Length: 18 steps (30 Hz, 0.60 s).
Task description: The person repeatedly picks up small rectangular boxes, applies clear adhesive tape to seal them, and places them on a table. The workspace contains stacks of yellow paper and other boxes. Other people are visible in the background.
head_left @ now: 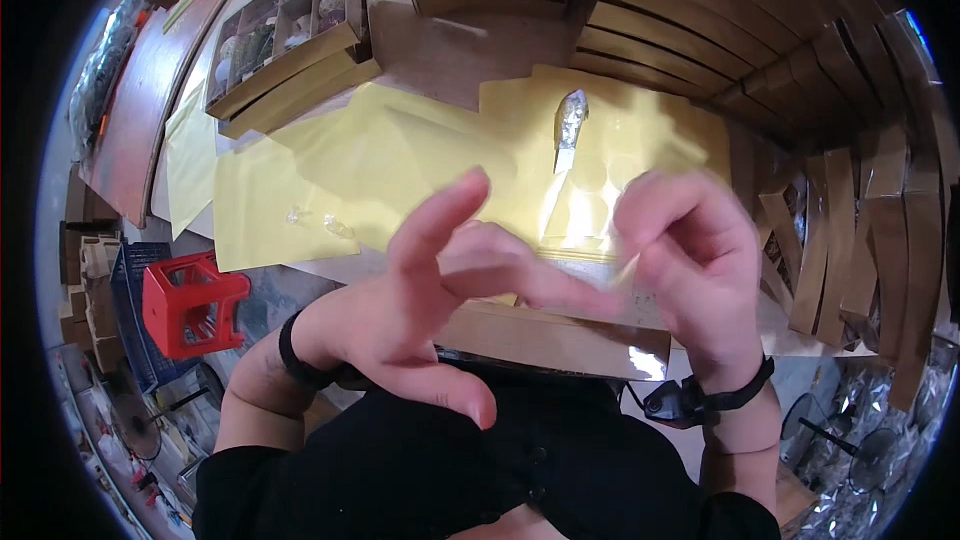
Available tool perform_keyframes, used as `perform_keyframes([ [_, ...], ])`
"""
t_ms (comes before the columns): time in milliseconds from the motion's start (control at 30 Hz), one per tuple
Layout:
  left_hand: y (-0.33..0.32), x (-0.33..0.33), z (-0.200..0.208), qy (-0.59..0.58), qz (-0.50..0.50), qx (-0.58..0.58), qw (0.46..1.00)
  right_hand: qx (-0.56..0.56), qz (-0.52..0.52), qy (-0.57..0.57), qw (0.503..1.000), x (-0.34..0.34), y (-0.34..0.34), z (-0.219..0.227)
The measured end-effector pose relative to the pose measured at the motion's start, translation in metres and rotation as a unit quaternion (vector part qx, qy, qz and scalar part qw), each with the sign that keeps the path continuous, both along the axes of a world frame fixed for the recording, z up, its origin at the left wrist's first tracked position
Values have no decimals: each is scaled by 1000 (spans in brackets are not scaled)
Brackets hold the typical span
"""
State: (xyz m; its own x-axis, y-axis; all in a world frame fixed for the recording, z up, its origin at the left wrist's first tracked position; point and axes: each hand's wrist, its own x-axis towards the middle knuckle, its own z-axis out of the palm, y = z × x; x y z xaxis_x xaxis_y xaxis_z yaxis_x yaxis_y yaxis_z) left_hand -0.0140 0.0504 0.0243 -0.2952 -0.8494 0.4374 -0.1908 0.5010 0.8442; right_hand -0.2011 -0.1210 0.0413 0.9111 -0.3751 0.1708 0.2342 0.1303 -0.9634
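Workshop, with cardboard boxes (660,20) crowded on a worktable (440,55)

Both arms bend at the elbows. The left hand (425,280) is spread wide — one digit raised, one slanting low, others stretched toward the right hand (715,265) — whose fingers curl to the thumb, blurred, in a pinch.

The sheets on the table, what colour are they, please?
The sheets are yellow, clearest in the head view.

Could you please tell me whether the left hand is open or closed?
Open: the left hand has its thumb and fingers spread apart, and nothing shows gripped between them.
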Motion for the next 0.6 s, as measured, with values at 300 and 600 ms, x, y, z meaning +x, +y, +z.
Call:
perform_keyframes([
  [300,37,-14,0,-167,142,131,967,-117,-142,126,975,-9,-8,24],
  [600,38,-29,-10,-136,209,139,958,46,177,394,901,7,4,17],
])
